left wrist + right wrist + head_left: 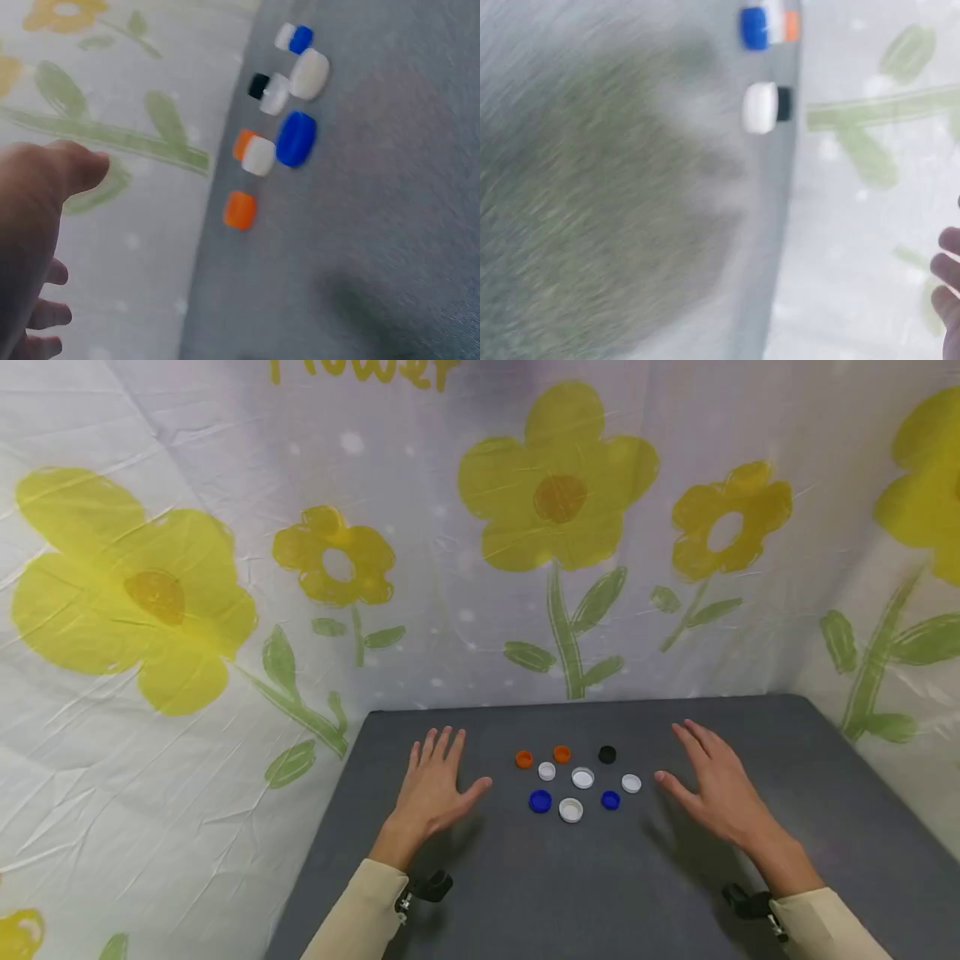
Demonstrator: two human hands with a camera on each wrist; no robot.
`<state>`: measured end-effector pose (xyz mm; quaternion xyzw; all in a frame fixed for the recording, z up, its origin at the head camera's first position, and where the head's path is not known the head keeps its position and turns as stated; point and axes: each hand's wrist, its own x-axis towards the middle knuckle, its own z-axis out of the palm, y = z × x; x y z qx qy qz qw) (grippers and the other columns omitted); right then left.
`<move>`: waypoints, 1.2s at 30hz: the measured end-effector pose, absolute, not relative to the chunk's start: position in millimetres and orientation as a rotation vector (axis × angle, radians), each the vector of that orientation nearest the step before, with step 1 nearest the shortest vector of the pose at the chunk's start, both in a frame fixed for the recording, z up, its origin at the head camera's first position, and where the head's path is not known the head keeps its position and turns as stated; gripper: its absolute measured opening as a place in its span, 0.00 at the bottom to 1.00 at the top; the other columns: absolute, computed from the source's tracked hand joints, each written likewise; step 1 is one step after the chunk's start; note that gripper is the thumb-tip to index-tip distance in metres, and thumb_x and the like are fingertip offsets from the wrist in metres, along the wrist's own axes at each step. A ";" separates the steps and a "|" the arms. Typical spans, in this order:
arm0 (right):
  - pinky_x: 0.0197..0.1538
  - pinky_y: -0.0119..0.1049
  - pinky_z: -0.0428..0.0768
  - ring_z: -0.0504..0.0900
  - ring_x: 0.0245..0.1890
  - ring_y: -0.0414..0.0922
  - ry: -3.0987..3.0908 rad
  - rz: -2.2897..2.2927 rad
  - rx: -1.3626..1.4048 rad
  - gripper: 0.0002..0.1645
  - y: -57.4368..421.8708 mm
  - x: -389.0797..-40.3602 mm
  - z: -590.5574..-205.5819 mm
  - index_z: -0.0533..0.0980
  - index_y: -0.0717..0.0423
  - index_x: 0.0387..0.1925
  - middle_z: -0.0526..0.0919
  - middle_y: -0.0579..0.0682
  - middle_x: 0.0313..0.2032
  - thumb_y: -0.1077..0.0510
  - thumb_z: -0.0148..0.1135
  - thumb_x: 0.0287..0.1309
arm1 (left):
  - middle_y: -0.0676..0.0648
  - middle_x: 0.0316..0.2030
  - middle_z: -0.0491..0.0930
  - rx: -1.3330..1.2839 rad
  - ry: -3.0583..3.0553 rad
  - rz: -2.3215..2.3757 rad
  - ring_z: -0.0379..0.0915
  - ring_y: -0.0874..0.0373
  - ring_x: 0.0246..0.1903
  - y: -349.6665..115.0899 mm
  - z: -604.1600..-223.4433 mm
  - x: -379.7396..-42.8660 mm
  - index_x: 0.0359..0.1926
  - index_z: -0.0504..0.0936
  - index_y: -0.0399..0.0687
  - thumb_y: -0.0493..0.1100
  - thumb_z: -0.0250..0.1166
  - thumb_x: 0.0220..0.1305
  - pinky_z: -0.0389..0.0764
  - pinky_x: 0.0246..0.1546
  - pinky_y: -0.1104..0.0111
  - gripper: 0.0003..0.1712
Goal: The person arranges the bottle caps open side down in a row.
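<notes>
Several bottle caps lie spread on a dark grey table. Two are orange [524, 759], two are blue [540, 802], one is a black cap [607, 754], and several are white, among them a larger white cap [582, 777]. To their left my left hand [431, 789] hovers with fingers spread and thumb toward the caps, holding nothing. On the other side my right hand [716, 785] is held above the table, fingers extended, nearest to a small white cap [632, 783]. Neither hand touches a cap. In the left wrist view an orange cap [241, 210] lies nearest that hand.
The grey table [510, 893] ends at the back against a white cloth [435, 568] printed with yellow flowers, which also hangs at the left and right. A dark wrist camera [433, 887] is strapped at my left cuff, another camera [744, 902] at the right.
</notes>
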<state>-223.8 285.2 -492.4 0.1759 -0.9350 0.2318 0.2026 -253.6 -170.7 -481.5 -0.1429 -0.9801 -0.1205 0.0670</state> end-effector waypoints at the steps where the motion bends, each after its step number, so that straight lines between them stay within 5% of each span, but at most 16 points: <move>1: 0.69 0.79 0.64 0.65 0.75 0.77 -2.595 0.666 0.493 0.50 282.0 -222.8 -487.8 0.63 0.67 0.81 0.66 0.75 0.77 0.45 0.73 0.71 | 0.38 0.87 0.52 -0.448 -2.940 -0.381 0.43 0.37 0.88 -170.2 -477.2 -251.9 0.89 0.52 0.47 0.75 0.59 0.74 0.46 0.86 0.38 0.58; 10: 0.63 0.76 0.74 0.73 0.70 0.72 -2.530 0.675 0.504 0.45 256.5 -217.2 -452.1 0.71 0.64 0.76 0.74 0.72 0.73 0.51 0.79 0.65 | 0.37 0.84 0.61 -0.539 -2.812 -0.542 0.53 0.39 0.85 -167.7 -443.5 -243.0 0.86 0.58 0.39 0.68 0.71 0.70 0.53 0.86 0.43 0.59; 17: 0.59 0.71 0.81 0.81 0.64 0.68 -2.488 0.738 0.554 0.41 238.8 -218.1 -439.2 0.76 0.62 0.72 0.82 0.67 0.67 0.54 0.81 0.62 | 0.37 0.83 0.64 -0.482 -2.675 -0.782 0.57 0.32 0.83 -165.3 -423.0 -235.6 0.85 0.62 0.43 0.62 0.76 0.67 0.66 0.77 0.34 0.57; 36: 0.60 0.70 0.82 0.84 0.63 0.67 -2.486 0.959 0.525 0.34 197.5 -233.7 -427.6 0.79 0.59 0.71 0.85 0.66 0.64 0.54 0.78 0.68 | 0.38 0.79 0.71 -0.451 -2.534 -1.104 0.68 0.38 0.78 -154.2 -418.3 -234.3 0.82 0.70 0.45 0.55 0.82 0.63 0.73 0.75 0.40 0.52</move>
